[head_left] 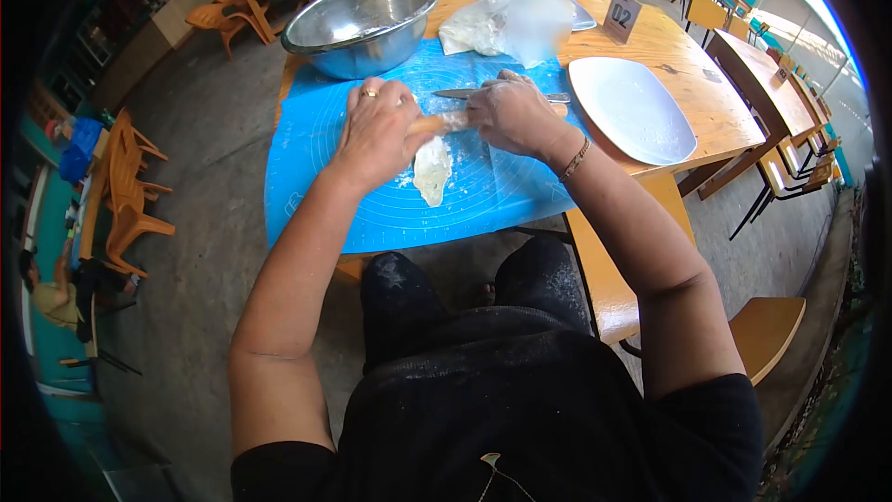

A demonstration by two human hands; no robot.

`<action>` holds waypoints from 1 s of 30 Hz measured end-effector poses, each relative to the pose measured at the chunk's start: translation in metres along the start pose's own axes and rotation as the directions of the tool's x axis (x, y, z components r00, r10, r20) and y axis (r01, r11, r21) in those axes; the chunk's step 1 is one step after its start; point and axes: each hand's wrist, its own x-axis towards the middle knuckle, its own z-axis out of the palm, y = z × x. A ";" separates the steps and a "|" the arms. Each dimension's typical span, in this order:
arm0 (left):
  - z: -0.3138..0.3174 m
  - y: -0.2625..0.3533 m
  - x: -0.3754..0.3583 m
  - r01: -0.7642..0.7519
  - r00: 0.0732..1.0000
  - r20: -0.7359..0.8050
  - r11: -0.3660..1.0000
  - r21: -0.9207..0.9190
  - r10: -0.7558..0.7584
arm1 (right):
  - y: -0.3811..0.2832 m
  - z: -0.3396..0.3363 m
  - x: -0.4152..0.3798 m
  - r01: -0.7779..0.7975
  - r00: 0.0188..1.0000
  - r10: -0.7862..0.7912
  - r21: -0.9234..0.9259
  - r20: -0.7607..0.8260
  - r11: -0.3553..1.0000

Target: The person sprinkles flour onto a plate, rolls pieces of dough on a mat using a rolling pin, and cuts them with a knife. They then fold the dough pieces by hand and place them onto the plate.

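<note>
A wooden rolling pin [429,126] lies across a piece of dough [432,175] on a blue pastry mat [334,209]. My left hand [379,125] is closed round the pin's left end. Round its right part my right hand [511,112] is closed, and the pin's tip shows beyond it. The flattened dough sticks out from under the pin towards me, with white flour around it. Just behind the pin lies a knife [455,93], partly covered by my right hand.
A steel bowl [362,23] stands at the mat's back left corner. To the right is a white plate [632,112]. A plastic bag [474,26] and a number card [621,15] are at the back. A wooden bench [609,270] borders the table; a person [58,297] is far left.
</note>
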 end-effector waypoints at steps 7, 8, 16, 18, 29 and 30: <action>-0.045 0.006 0.003 0.085 0.996 0.044 0.993 -0.078 -0.082 | -0.011 -0.030 -0.018 -0.123 0.992 0.098 0.436 0.080 0.891; -0.040 0.006 -0.004 0.078 0.995 0.066 0.991 -0.111 -0.071 | -0.013 -0.028 -0.020 -0.089 0.994 0.056 0.402 0.095 0.911; -0.008 0.005 -0.030 0.149 0.978 0.165 0.977 -0.152 -0.124 | -0.018 0.024 -0.030 0.117 0.981 -0.079 0.216 -0.178 0.969; -0.002 0.001 -0.018 0.152 0.988 0.071 0.963 -0.221 -0.140 | -0.014 0.016 -0.023 0.085 0.995 -0.072 0.217 -0.069 0.972; 0.025 0.019 -0.018 0.274 0.917 0.325 0.957 -0.095 -0.230 | -0.030 0.040 -0.021 -0.188 0.979 0.171 -0.165 -0.114 0.968; 0.021 0.022 -0.019 0.313 0.906 0.340 0.940 -0.138 -0.252 | -0.032 0.038 -0.023 -0.198 0.980 0.191 -0.120 -0.061 0.973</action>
